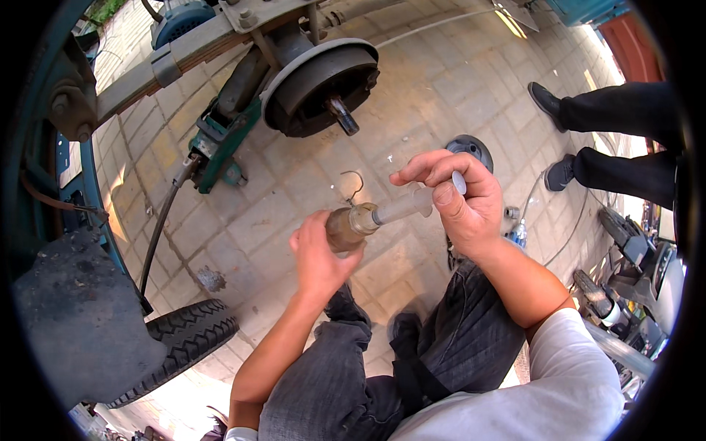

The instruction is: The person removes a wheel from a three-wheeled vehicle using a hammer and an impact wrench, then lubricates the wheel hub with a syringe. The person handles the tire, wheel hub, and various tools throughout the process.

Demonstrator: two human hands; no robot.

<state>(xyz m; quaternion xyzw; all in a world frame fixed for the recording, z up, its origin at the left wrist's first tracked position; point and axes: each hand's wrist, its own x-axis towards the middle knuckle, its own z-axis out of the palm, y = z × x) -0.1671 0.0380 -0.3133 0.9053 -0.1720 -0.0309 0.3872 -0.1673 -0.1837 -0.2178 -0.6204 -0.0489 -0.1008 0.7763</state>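
Note:
My left hand [318, 257] is wrapped round a squat, brownish see-through bottle [341, 231], tilted with its mouth toward the right. A clear plastic syringe [397, 207] has its tip at the bottle's neck; how deep it reaches in, I cannot tell. At the syringe's other end, my right hand [472, 206] grips the plunger and flange area between thumb and fingers. Beyond both hands, a wheel hub with a brake backing plate [323, 84] and a bare axle stub hangs from the vehicle's axle beam.
A green jack [232, 143] with a long handle stands under the axle. A tyre [187, 342] is at lower left. A bent wire [356, 187], a dark round part [471, 149] and a small bottle [519, 234] lie on the paving. Another person's legs [614, 110] are at right, near a motorbike [651, 272].

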